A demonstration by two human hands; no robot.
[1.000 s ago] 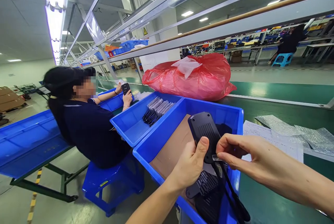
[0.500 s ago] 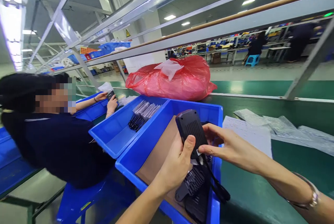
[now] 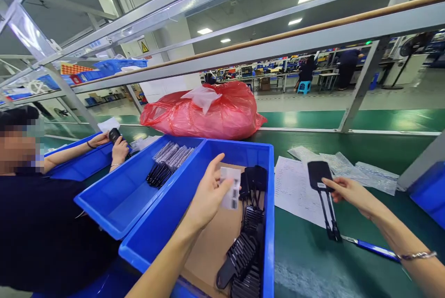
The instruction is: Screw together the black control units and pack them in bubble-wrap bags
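My left hand [image 3: 210,191] holds a small sheet of barcode labels [image 3: 230,188] between thumb and fingers, above a blue bin [image 3: 270,224] lined with brown cardboard. Several black ribbed devices [image 3: 239,256] with cables lie along the bin's right side. Over the green bench to the right, my right hand [image 3: 347,192] grips a flat black device [image 3: 319,174] by its edge. Two short cables with connectors hang from this device, and a small white label sits near its lower end. A printed paper sheet [image 3: 299,191] lies beside it.
A blue-handled tool [image 3: 375,248] lies below my right hand. Behind the paper are clear plastic bags [image 3: 344,168]. A red plastic bag [image 3: 208,112] sits behind the bins. Another blue bin [image 3: 118,210] holds wrapped cables. At left, a co-worker's hand [image 3: 120,149] holds a black device.
My hands have moved apart: the right carried the black device rightward over the bench, and the left now holds the label sheet. The view has turned to the right.
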